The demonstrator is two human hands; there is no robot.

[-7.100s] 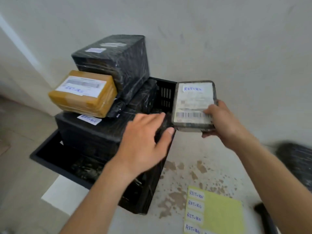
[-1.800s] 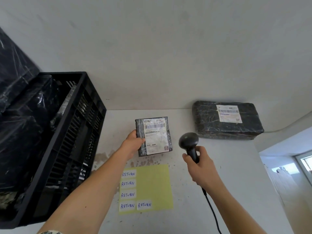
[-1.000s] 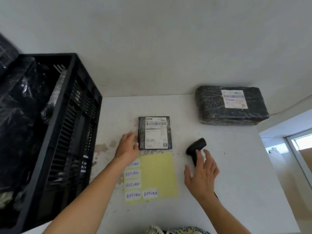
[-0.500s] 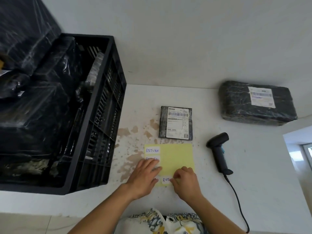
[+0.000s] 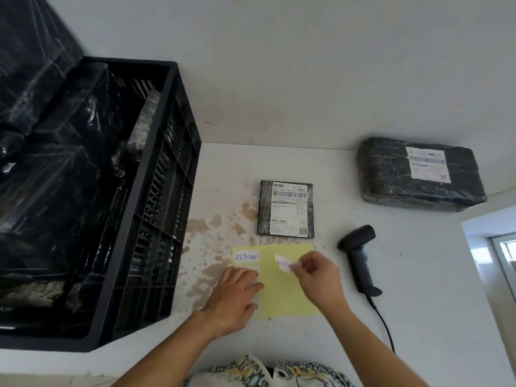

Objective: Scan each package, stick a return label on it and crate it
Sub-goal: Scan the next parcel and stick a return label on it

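Observation:
A small black package [image 5: 286, 208] with a white shipping label lies flat on the white table, just beyond a yellow label sheet [image 5: 284, 291]. My left hand [image 5: 234, 294] presses flat on the sheet's left side, covering some labels; one RETURN label [image 5: 245, 256] shows above it. My right hand [image 5: 318, 277] pinches a peeled white return label [image 5: 283, 263] above the sheet. The black barcode scanner [image 5: 358, 255] lies on the table to the right, its cable trailing toward me.
A black slatted crate [image 5: 156, 208] full of black-wrapped packages stands at the left. A larger black-wrapped package [image 5: 391, 174] with a shipping label lies at the back right against the wall. Brown stains mark the table [image 5: 418, 275] beside the sheet.
My right hand has put down the scanner, gone to the sheet and lifted a label off it. My left hand let go of the small package and now holds the sheet down.

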